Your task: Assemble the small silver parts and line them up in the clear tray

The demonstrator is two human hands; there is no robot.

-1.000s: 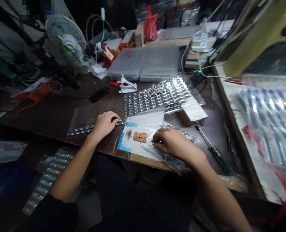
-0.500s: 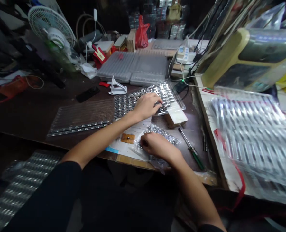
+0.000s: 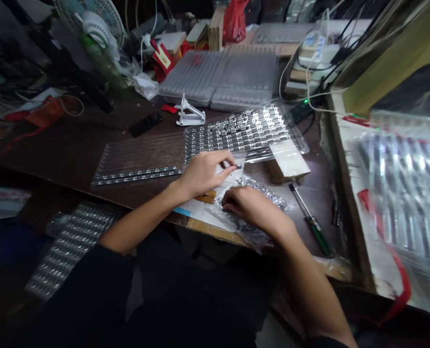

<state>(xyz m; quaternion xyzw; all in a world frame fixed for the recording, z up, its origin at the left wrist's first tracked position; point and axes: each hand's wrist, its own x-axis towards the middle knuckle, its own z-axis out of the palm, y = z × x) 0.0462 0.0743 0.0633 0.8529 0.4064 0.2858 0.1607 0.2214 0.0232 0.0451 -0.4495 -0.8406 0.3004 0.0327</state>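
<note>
My left hand pinches a small metal part between thumb and forefinger, above a sheet of white paper. Close by on the right, my right hand has its fingers curled down into a clear plastic bag of small shiny metal parts; its fingertips are hidden. Beyond both hands, a clear tray filled with rows of metal parts leans on a block. Left of it lies a ribbed clear tray with metal parts in its nearest rows. An orange-brown piece shows partly under my left hand.
A green-handled screwdriver lies right of the bag. Behind stand a white folding stand, a black phone and stacked clear trays. More filled trays cover the right-hand bench; another tray sits low at left.
My left hand has come back from over the filled tray toward the bag and now pinches a small metal part. My right hand stays at the bag. The camera view has shifted.
</note>
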